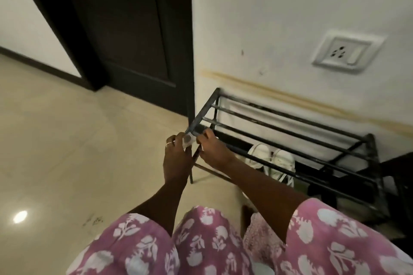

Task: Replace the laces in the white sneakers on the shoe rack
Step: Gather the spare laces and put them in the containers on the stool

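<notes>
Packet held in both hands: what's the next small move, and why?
Probably pull the packet open. The left hand and right hand both pinch it by the corner of the shoe rack, while the white sneakers sit untouched on a lower shelf, so whatever it holds seems to come first.

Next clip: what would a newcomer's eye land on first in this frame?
The hands meet mid-frame: the left hand and right hand pinch a small pale packet at the near corner of the black shoe rack. A pair of white sneakers sits on its lower shelf, right of the hands. A white wall socket stands out at upper right.
</notes>
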### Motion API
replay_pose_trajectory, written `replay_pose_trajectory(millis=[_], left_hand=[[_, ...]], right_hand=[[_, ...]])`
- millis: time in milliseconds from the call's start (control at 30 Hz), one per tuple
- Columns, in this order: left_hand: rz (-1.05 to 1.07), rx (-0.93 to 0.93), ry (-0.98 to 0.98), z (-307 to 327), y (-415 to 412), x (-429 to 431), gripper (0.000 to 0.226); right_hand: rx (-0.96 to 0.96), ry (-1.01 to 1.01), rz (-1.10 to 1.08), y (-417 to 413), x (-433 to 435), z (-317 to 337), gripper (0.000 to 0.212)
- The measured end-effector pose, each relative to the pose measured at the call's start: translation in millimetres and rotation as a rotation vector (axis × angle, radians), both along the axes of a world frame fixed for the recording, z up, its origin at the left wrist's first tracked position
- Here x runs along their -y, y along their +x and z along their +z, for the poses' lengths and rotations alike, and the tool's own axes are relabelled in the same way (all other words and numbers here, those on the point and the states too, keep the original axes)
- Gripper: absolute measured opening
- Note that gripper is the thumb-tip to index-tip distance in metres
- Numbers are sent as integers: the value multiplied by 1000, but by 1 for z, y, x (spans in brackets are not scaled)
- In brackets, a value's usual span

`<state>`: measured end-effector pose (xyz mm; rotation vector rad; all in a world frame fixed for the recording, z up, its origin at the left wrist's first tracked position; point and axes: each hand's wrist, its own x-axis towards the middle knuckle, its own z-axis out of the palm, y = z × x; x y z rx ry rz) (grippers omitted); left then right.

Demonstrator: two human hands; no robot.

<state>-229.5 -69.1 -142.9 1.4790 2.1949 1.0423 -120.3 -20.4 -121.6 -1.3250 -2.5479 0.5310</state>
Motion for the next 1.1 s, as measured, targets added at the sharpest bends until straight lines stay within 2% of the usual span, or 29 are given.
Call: replay_pose_trajectory(millis=[133,233,467,700,833,1000,1100], left_hand=[[-133,-135,69,52,35,-21,38],[-145,-72,33,89,76,-28,44],[-318,-90,36,162,218,-34,51],[-715,-11,-21,213,394,-32,61],[-941,-126,-78,215,490,-34,53],[-988,-385,-165,196,582,-30,38],[-988,-470,-241,179,613,-28,42]], right_hand=[[-68,46,-137,40,3,53,33],[-93,110,-260,79,5,86,30],[-164,226,-606,215,9,146,31],[-174,292,-1039,401,24,179,31],[-111,248,-1252,505,41,171,31],[39,35,-1318,598,52,140,29],[104,-132,-1289,619,54,127,26]])
